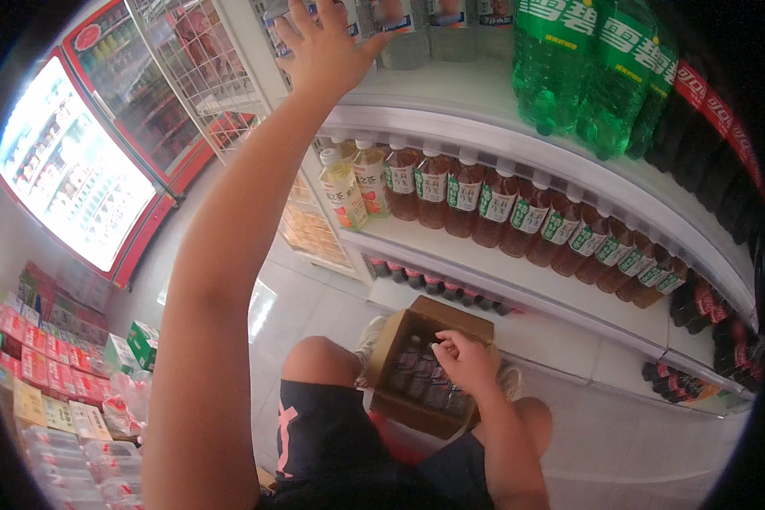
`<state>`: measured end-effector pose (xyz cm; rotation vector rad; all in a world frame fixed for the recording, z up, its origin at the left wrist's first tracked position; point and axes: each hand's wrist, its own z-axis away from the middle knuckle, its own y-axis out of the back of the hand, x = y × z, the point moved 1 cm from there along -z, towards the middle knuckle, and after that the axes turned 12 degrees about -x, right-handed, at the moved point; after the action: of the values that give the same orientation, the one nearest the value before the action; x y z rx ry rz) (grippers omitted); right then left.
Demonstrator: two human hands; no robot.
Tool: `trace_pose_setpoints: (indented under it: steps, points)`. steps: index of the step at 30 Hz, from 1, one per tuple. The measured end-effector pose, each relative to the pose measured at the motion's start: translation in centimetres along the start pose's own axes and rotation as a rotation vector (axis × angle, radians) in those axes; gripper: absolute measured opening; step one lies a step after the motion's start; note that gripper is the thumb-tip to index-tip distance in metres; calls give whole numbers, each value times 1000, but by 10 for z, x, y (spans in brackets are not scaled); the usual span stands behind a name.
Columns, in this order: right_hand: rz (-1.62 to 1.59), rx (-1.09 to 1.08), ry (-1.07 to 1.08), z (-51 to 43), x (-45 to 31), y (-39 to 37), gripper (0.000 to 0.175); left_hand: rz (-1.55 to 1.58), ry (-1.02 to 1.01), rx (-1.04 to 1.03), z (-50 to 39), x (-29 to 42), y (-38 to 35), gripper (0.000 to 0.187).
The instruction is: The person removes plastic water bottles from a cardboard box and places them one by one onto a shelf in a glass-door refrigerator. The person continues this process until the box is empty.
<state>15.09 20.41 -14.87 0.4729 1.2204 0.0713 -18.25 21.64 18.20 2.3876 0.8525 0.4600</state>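
My left hand (328, 54) is raised to the upper shelf, fingers spread, in front of clear plastic bottles with blue labels (403, 38); whether it touches them I cannot tell. Below, between my knees, an open cardboard box (430, 417) stands near the floor and holds several bottles (427, 376) with dark printed labels. Over the box's right side is my right hand (459, 360), its fingers curled. Whether anything small lies between those fingers cannot be made out.
Large green soda bottles (554, 70) share the upper shelf. A row of brown tea bottles (465, 197) fills the shelf below, with dark cola bottles (430, 284) lower down. At the left are a lit drinks fridge (70, 166), a wire rack (194, 51) and stacked packs (48, 350).
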Motion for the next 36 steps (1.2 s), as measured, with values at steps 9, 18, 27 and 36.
trace_pose_setpoints:
  steps: [9, 18, 27, 36]
  points:
    - [-3, 31, -54, 1, 17, -4, 36, -76, -111, 110, -16, -30, -28, 102]
    - [102, 74, -72, -2, 51, -7, 38, 74, -195, 97, -10, -48, -12, 89]
    - [232, 21, -187, -9, 94, -17, 47, 635, -142, 55, 153, -62, 8, 51]
    - [462, -160, -308, -12, 156, -32, 38, 1027, 343, -645, 341, -54, -43, 28]
